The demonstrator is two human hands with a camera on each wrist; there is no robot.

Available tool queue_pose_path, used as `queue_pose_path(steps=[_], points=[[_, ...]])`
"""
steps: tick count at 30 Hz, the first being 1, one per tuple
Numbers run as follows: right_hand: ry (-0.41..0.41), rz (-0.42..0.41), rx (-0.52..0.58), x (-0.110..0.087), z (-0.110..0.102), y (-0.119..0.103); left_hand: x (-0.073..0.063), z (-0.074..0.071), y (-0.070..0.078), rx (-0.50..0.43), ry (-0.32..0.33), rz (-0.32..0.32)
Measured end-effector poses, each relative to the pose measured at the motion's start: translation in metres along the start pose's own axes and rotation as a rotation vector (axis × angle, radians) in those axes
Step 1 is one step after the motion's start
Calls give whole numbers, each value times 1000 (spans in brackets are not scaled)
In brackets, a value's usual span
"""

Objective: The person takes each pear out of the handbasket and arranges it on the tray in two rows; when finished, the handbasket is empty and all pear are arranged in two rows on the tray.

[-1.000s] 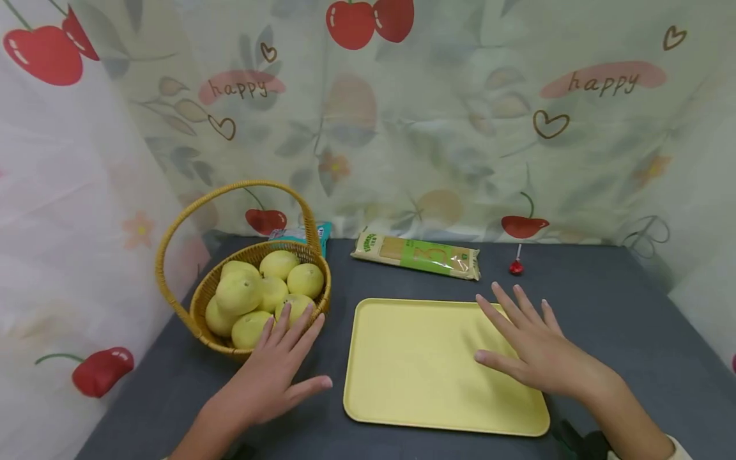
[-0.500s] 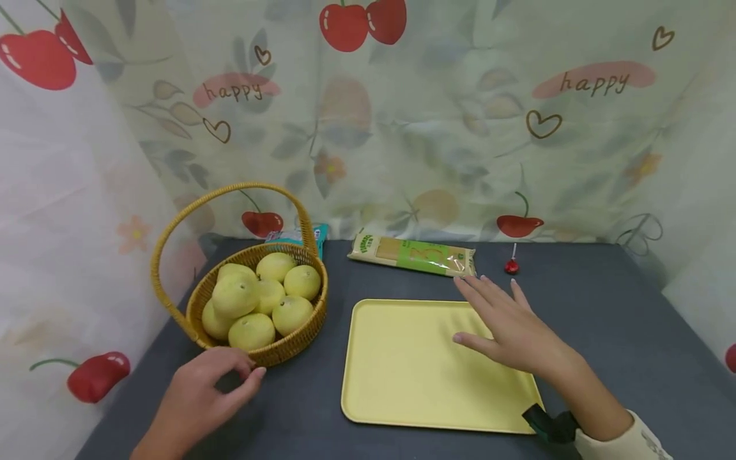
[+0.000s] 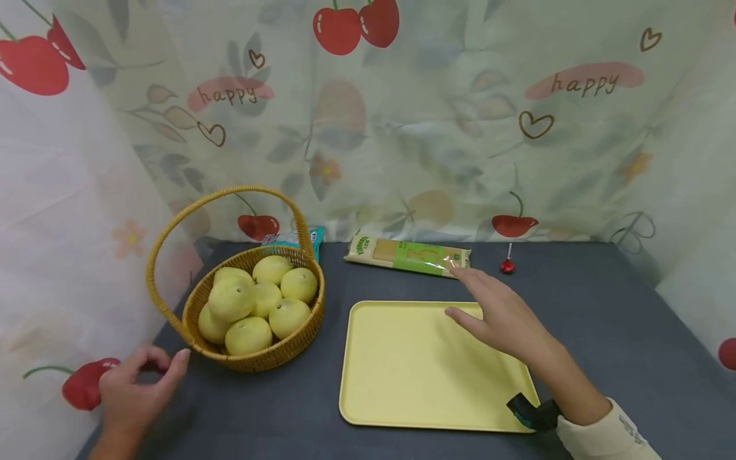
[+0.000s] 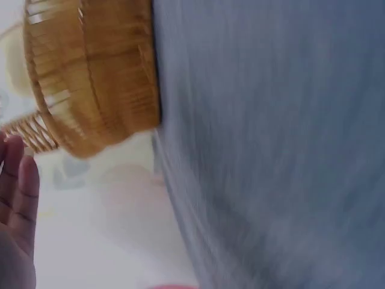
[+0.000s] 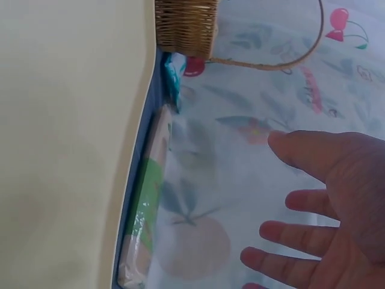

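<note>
My left hand [image 3: 135, 393] hovers at the near left of the basket, apart from it and holding nothing, with its fingers loosely bent. A wicker basket [image 3: 270, 361] with a tall handle stands there, with several round yellow-green fruits [image 3: 248, 335] piled inside. In the left wrist view the basket's woven side [image 4: 114, 66] appears beyond the fingers [image 4: 27, 180]. My right hand [image 3: 506, 313] is held above the right part of a yellow tray [image 3: 425, 370], its fingers extended and nothing in them. In the right wrist view its fingers [image 5: 295, 238] are spread apart.
Behind the tray lies a bag of dried noodles [image 3: 408, 255] with a green label. A red lollipop [image 3: 507, 265] rests to its right. A turquoise packet [image 3: 316, 239] is partly hidden by the basket. Patterned curtains [image 3: 397, 160] border the dark tabletop [image 3: 604, 332].
My left hand has drawn back from over the basket's front, down and to the left, its fingers going from spread to loosely bent. The right hand has shifted a little left over the tray.
</note>
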State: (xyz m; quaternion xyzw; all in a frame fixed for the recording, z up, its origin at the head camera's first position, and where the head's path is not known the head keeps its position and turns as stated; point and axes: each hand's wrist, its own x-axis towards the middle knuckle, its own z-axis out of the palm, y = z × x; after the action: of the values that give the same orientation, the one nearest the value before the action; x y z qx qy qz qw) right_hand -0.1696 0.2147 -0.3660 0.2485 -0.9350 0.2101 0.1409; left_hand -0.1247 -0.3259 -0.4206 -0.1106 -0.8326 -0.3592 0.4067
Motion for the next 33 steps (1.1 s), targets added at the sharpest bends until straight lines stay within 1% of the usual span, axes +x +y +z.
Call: queue_pose_path(steps=[1, 2, 3, 4, 7, 8, 9, 10, 13, 16, 18, 21, 23, 28, 33], points=[[2, 6, 6, 1, 0, 0, 3, -1, -1, -16, -15, -70], [4, 14, 9, 2, 1, 0, 6, -2, -2, -14, -44, -141], [2, 24, 9, 4, 1, -1, 10, -3, -3, -11, -96, -203], [-1, 36, 13, 5, 2, -1, 15, -3, -4, -20, -153, -245], [-17, 69, 29, 11, 3, -3, 29, 0, -13, -71, -330, -294], [-22, 76, 38, 13, 4, -4, 31, 2, -16, -90, -376, -300], [-30, 77, 49, 16, 5, -6, 33, 5, -20, -130, -411, -300], [-38, 75, 58, 19, 6, -8, 34, 8, -23, -169, -436, -302], [-66, 65, 87, 28, 7, -14, 34, 16, -31, -286, -472, -312], [-93, 39, 100, 39, 11, -19, 33, 22, -37, -350, -498, -327], [-110, 17, 105, 46, 14, -23, 31, 23, -41, -355, -520, -343], [-133, -11, 114, 56, 21, -26, 31, 26, -46, -345, -571, -352], [-166, -27, 131, 63, 28, -30, 29, 25, -48, -335, -591, -368], [-248, -84, 186, 86, 46, -42, 29, 24, -50, -322, -610, -397], [-304, -168, 219, 117, 69, -60, 29, 24, -50, -292, -614, -397]])
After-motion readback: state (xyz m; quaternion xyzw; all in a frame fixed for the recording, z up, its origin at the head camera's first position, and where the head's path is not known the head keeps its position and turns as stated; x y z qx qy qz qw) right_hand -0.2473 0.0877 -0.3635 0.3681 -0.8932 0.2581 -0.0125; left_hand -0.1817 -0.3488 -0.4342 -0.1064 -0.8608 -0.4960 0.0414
